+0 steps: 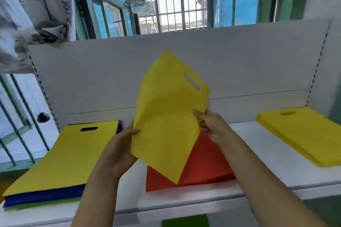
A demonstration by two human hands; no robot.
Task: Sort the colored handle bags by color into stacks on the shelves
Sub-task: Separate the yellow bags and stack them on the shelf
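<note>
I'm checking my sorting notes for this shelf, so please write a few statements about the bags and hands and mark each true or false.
1. Both hands, left hand and right hand, hold the yellow fabric handle bag in the air. True.
2. The orange-red bag stack lies at the shelf's far right. False: it lies in the middle; the all-yellow stack is at the right.
3. The mixed pile on the left has a yellow bag on top. True.
4. The mixed pile holds only yellow bags. False: blue and green layers show beneath.
</note>
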